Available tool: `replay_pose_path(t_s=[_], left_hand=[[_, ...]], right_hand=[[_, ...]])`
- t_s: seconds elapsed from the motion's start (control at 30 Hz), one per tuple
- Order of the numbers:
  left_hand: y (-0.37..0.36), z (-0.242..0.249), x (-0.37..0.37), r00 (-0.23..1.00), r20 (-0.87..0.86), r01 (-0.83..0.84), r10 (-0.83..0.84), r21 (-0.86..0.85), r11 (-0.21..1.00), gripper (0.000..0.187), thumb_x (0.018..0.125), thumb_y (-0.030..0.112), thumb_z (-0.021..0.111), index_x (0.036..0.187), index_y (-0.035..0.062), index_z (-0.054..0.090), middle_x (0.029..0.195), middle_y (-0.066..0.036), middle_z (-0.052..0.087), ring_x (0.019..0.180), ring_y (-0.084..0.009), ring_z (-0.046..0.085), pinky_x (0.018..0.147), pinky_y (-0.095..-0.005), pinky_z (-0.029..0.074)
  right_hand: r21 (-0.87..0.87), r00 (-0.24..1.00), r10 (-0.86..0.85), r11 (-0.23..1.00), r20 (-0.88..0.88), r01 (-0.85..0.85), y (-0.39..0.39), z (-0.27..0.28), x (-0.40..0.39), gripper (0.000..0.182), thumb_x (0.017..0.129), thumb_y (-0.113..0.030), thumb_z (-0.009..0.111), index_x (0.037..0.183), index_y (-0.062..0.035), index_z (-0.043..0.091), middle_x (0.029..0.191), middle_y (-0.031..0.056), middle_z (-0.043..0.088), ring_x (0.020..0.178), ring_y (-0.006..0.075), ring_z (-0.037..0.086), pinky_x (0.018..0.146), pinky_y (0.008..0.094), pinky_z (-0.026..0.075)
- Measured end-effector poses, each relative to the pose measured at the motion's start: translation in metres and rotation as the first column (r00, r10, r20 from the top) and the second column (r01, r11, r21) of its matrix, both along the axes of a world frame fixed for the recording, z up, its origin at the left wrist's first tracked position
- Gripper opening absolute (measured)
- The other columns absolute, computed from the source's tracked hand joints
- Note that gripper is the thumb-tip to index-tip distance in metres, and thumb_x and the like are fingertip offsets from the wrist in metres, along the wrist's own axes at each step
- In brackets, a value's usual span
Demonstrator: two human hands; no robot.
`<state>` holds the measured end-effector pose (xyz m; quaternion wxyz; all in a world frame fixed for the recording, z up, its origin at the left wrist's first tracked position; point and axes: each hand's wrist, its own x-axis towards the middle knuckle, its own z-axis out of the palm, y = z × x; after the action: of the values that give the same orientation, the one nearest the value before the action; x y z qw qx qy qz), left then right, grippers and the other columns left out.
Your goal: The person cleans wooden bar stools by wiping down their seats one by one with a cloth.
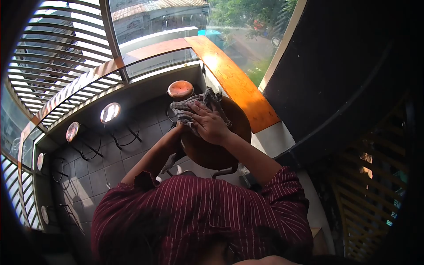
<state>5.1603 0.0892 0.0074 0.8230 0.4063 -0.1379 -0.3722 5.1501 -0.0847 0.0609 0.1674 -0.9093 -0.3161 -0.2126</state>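
A round brown wooden top [212, 152], like that of a small table or tall stool, stands in front of me. On its far left part lies a crumpled grey checked cloth [213, 100], its folds bunched up. My right hand [209, 125] rests flat on the cloth with its fingers stretched out toward the left. My left hand [182, 127] is at the left edge of the top, beside the right hand. Its fingers are hidden by the cloth and the right hand, so its grip does not show.
An orange-brown wooden counter [234, 81] runs along the window at the right. Just beyond the round top is a stool [180, 88]. Several more stools, one with a sunlit seat [110, 113], line the left wall on the grey tiled floor [106, 165].
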Motion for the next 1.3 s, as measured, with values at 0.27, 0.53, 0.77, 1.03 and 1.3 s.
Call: replay_pose_path(t_s=[0.27,0.53,0.77,1.03,1.3], left_hand=[[-0.014,0.03,-0.019,0.996,-0.092,-0.011,0.011,0.0,1.0,0.052,0.083,0.036,0.046,0.118,-0.0019,0.037,0.112,-0.015,0.05,0.1,-0.0211,0.051,0.089,-0.0333,0.039],[-0.022,0.003,0.003,1.0,0.008,0.018,-0.018,-0.096,0.995,0.055,0.085,0.041,0.04,0.124,0.0025,0.031,0.116,-0.015,0.047,0.102,-0.0224,0.051,0.087,-0.0358,0.041],[-0.026,0.019,-0.015,0.998,-0.039,-0.043,0.044,0.03,0.999,0.057,0.086,0.042,0.04,0.124,0.0005,0.031,0.118,-0.013,0.047,0.105,-0.02,0.048,0.092,-0.0327,0.037],[-0.038,0.019,-0.021,0.998,0.066,-0.021,0.023,-0.032,0.999,0.071,0.082,0.057,0.03,0.129,0.0037,0.025,0.127,-0.013,0.037,0.115,-0.0221,0.038,0.097,-0.0353,0.03],[-0.013,0.014,-0.015,0.998,-0.054,-0.049,0.04,-0.178,0.983,0.09,0.069,0.077,0.017,0.13,0.0113,0.025,0.128,-0.016,0.034,0.118,-0.0288,0.036,0.096,-0.0469,0.029]], right_hand=[[-0.08,0.916,-0.389,0.921,-0.1,0.382,-0.076,-0.012,0.002,0.051,0.083,-0.044,0.038,0.129,-0.0231,0.033,0.136,0.0081,0.025,0.125,0.028,0.022,0.101,0.0484,0.009],[-0.083,0.974,-0.083,0.994,-0.21,0.067,-0.03,-0.013,-0.045,0.055,0.082,-0.049,0.035,0.129,-0.0216,0.032,0.138,0.0079,0.02,0.127,0.029,0.017,0.098,0.0556,0.005],[-0.046,0.902,-0.333,0.941,-0.273,0.334,-0.106,-0.046,-0.008,0.056,0.08,-0.052,0.037,0.128,-0.0239,0.034,0.137,0.0068,0.024,0.125,0.0293,0.022,0.098,0.054,0.01],[0.039,0.929,-0.322,0.942,-0.18,0.334,-0.042,-0.01,0.045,0.045,0.079,-0.046,0.041,0.113,-0.0175,0.049,0.118,0.005,0.044,0.112,0.0268,0.038,0.096,0.0554,0.015],[-0.091,0.995,0.061,0.993,-0.078,-0.068,0.016,0.0,-0.018,0.039,0.072,-0.039,0.049,0.102,-0.0145,0.055,0.115,0.0032,0.044,0.118,0.0224,0.03,0.096,0.0577,0.01]])
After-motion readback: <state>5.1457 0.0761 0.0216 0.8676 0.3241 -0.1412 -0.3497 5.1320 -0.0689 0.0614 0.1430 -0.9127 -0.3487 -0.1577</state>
